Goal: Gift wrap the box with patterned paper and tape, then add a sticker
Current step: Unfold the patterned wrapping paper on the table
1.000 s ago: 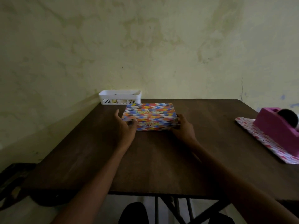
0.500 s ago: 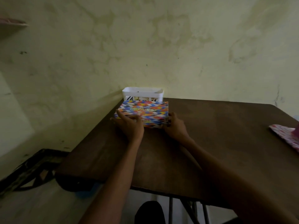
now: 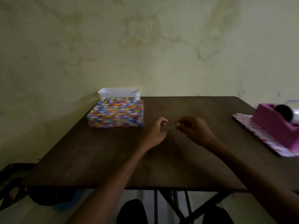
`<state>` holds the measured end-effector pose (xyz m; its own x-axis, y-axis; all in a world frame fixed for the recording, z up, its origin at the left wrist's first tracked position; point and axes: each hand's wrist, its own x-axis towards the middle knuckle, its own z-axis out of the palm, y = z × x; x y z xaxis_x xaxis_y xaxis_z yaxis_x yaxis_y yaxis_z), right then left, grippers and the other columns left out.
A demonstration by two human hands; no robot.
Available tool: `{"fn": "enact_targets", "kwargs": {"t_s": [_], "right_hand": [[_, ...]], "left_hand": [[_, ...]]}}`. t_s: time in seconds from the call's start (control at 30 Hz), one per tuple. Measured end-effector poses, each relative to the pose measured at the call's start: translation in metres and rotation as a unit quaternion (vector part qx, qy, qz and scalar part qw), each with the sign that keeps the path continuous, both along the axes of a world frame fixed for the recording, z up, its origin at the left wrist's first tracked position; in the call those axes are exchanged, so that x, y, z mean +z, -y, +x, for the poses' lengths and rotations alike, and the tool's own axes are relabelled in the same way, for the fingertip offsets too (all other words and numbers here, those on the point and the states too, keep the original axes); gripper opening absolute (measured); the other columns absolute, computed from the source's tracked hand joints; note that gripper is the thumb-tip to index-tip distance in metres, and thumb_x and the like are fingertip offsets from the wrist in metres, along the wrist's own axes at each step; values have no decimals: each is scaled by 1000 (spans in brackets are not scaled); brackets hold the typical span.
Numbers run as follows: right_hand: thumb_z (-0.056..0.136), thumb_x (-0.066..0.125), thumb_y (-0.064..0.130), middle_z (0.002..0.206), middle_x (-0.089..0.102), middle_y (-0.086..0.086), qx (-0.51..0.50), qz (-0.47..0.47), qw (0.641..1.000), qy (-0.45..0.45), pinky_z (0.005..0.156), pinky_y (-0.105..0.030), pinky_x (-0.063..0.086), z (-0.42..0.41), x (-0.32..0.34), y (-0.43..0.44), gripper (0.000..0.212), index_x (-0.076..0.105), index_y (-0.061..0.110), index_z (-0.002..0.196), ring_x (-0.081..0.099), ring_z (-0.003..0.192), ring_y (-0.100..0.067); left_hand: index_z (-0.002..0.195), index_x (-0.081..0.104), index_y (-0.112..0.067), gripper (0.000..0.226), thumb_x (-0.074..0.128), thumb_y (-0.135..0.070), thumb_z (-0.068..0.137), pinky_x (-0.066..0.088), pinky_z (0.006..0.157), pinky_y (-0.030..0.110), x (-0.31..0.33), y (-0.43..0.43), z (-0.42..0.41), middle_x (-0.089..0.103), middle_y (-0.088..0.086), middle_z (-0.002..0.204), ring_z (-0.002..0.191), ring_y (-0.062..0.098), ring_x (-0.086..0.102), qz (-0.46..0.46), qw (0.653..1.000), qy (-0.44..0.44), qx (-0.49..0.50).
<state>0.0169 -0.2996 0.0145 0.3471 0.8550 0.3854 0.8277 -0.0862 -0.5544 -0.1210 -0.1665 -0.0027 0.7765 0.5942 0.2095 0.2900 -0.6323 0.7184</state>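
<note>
The box (image 3: 115,113), wrapped in paper with a bright multicoloured zigzag pattern, rests on the dark wooden table (image 3: 113,162) at its back left. No hand touches it. My left hand (image 3: 157,130) and my right hand (image 3: 193,130) hover over the table's middle, to the right of the box. Their curled fingertips almost meet. Motion blur hides whether anything thin lies between the fingers. No sticker shows on the box's visible faces.
A white slotted basket (image 3: 119,94) stands right behind the box against the wall. At the right edge a pink tape dispenser (image 3: 278,125) sits on a sheet of pink-patterned paper (image 3: 260,136). Dark objects lie on the floor at the lower left.
Both hands have let go of the wrapped box and drawn back to the right, meeting over the table's middle. The box now sits alone in front of the basket. The view swung right.
</note>
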Motion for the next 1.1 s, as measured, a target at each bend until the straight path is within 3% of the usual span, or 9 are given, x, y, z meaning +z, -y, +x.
{"fn": "enact_targets", "kwargs": {"t_s": [0.07, 0.17, 0.3, 0.47, 0.57, 0.77, 0.97, 1.03, 1.1], "right_hand": [[93, 64, 26, 94, 67, 10, -38, -16, 998, 38, 67, -9, 43, 20, -2, 30, 14, 70, 21, 105, 60, 80, 3], [91, 67, 29, 95, 68, 10, -103, -37, 991, 77, 71, -24, 50, 47, -5, 68, 12, 70, 25, 102, 61, 83, -4], [86, 70, 24, 97, 72, 1, -224, 11, 958, 180, 74, -34, 48, 86, -8, 126, 11, 72, 22, 97, 63, 88, -21], [76, 77, 29, 134, 50, -13, -405, 43, 886, 222, 92, -46, 37, 128, -17, 176, 55, 55, 16, 125, 41, 119, -37], [70, 79, 38, 145, 35, -17, -479, 14, 861, 171, 98, -53, 37, 150, -21, 199, 81, 40, 16, 137, 33, 129, -42], [66, 80, 40, 141, 39, -26, -451, -27, 891, -50, 93, -55, 48, 192, -28, 218, 102, 19, 22, 145, 47, 123, -46], [68, 83, 39, 109, 65, -9, -447, 11, 894, -30, 72, -31, 41, 204, -20, 230, 69, 45, 13, 119, 60, 89, -27], [68, 83, 37, 104, 65, -6, -438, 34, 898, -39, 71, -29, 36, 204, -22, 231, 65, 48, 12, 116, 55, 83, -21], [68, 83, 39, 102, 65, -4, -433, 57, 899, -39, 73, -28, 36, 202, -24, 230, 64, 49, 13, 115, 59, 88, -24]], "left_hand": [[143, 41, -27, 54, 58, -42, 93, 39, 106, 42, -4, 15, 23, 41, 3, 145, 131, 23, 40, 67, 985, -145, -67], [148, 34, -29, 64, 50, -58, 92, 24, 115, 52, -12, 33, 54, 23, -1, 157, 144, 28, 19, 121, 961, -217, -119], [144, 38, -28, 63, 54, -57, 91, 30, 113, 48, -17, 62, 106, 33, 2, 150, 138, 26, 30, 124, 964, -188, -140], [123, 59, -21, 37, 65, -37, 90, 47, 99, 37, -21, 94, 162, 53, 2, 125, 110, 16, 56, 25, 991, -69, -112], [100, 70, -22, 15, 65, -32, 90, 53, 91, 35, -20, 113, 195, 68, -1, 107, 94, 12, 63, -48, 994, -47, -85], [79, 70, -14, 21, 69, -34, 84, 52, 86, 36, -9, 150, 260, 72, 9, 87, 91, 27, 68, -166, 981, -86, -59], [124, 58, -6, 41, 64, -15, 85, 51, 85, 33, 0, 188, 288, 64, 12, 120, 103, 22, 60, -308, 951, -22, -20], [139, 43, -4, 54, 61, -11, 88, 46, 71, 27, 4, 201, 293, 59, 12, 127, 92, 16, 58, -339, 941, 10, -12], [152, 11, -6, 80, 61, -9, 90, 46, 68, 24, 8, 212, 297, 52, 13, 134, 90, 13, 55, -359, 933, 34, -7]]}}
